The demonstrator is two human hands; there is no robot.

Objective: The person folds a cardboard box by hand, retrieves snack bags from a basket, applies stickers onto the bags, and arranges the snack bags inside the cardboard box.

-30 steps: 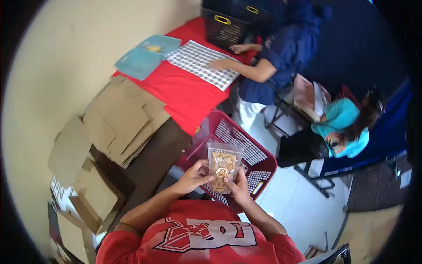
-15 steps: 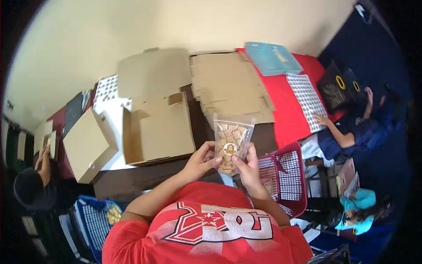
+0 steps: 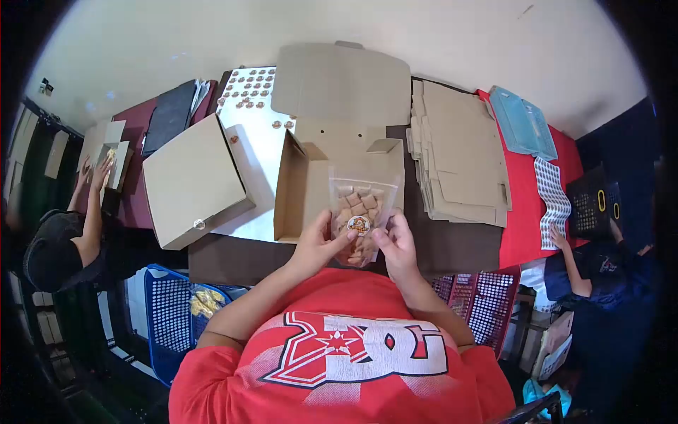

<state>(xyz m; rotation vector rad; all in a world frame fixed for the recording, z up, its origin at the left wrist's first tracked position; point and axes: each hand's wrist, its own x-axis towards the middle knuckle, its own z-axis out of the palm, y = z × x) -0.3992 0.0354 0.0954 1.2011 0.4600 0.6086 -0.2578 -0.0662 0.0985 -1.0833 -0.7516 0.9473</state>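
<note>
A clear pouch (image 3: 361,205) of small brown square snack pieces is held upright in front of my chest, with a round logo sticker on its front. My left hand (image 3: 326,240) grips its left side, thumb near the sticker. On the right side my right hand (image 3: 397,244) is closed on it, its thumb just beside the sticker. Behind the pouch an open cardboard box (image 3: 311,177) lies on the dark table, its lid raised toward the wall. The pouch hides part of the box's inside.
Left of the box are a closed carton (image 3: 191,184) and a white sticker sheet (image 3: 244,148). Flattened cartons (image 3: 462,155) are stacked to the right. A blue basket (image 3: 168,318) and a red basket (image 3: 498,304) stand below the table. Other people work at both sides.
My view has turned, so the table and boxes sit further right in it. The pouch now overlaps the open box. Both hands keep hold of it.
</note>
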